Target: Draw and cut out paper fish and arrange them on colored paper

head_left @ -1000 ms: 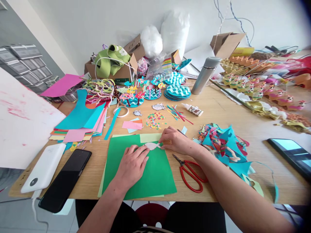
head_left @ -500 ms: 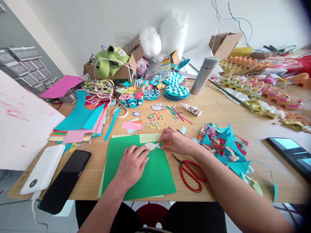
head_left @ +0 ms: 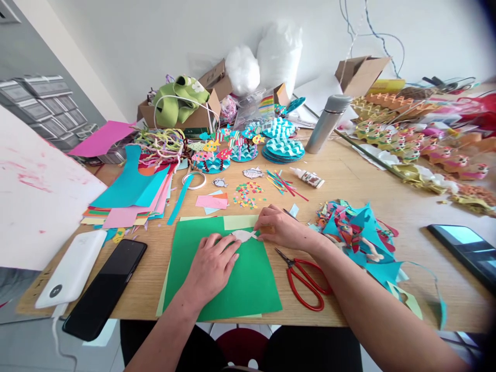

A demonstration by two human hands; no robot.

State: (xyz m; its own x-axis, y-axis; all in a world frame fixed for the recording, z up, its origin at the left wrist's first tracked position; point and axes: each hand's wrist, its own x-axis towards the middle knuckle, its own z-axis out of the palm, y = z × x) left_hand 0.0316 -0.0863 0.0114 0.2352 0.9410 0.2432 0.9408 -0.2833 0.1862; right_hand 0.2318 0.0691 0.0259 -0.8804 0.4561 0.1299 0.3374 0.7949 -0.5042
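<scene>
A small white paper fish cutout (head_left: 243, 235) lies on a sheet of green paper (head_left: 248, 289), with a pale green sheet (head_left: 240, 222) showing beneath its edges. My left hand (head_left: 211, 263) rests flat on the green paper, fingers stretched out, its fingertips at the fish's left end. At the tail, my right hand (head_left: 277, 227) has its thumb and fingers pinched together on the cutout. Red-handled scissors (head_left: 306, 279) lie just right of the green sheet, under my right forearm. A dark thin stick (head_left: 289, 213) shows behind my right hand.
Coloured paper scraps (head_left: 356, 237) heap up on the right. A glue bottle (head_left: 309, 177), a steel flask (head_left: 328, 124) and paper fish decorations (head_left: 213, 157) stand or lie farther back. A black phone (head_left: 104, 289), a white power bank (head_left: 72, 268) and stacked coloured paper (head_left: 132, 186) are left.
The whole view has shifted slightly. Both hands stay at the paper fish, with almost no movement.
</scene>
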